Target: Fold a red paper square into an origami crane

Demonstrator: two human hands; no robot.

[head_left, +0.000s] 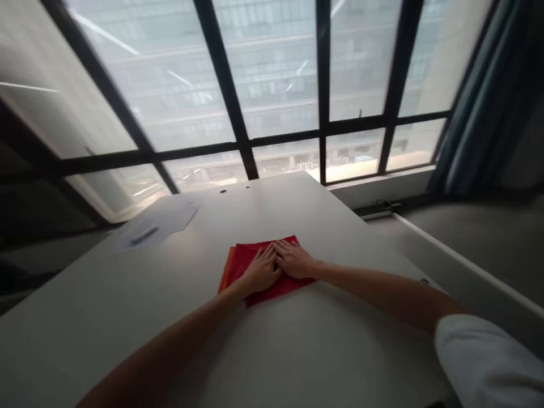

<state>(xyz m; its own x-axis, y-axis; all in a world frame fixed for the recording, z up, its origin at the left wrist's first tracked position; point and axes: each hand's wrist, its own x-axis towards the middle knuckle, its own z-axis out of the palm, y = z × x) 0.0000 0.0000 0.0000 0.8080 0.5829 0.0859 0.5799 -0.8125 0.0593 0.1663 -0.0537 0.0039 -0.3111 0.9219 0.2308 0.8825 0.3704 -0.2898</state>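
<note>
A folded red cloth [272, 293] lies flat on the white table, with an orange layer [226, 268] showing along its left side. My left hand [261, 270] rests palm down on the cloth, fingers stretched out toward its far edge. Beside it, my right hand [294, 259] also lies flat on the red cloth, its fingertips meeting those of my left hand near the middle. Neither hand grips anything. Parts of the cloth are hidden under both hands.
The white table [170, 311] runs toward large windows with dark frames. Sheets of paper [178, 218] lie at the far left, with a dark, blurred object [145, 236] on them. Small round holes sit near the far edge. A dark blue curtain [476, 107] hangs at the right.
</note>
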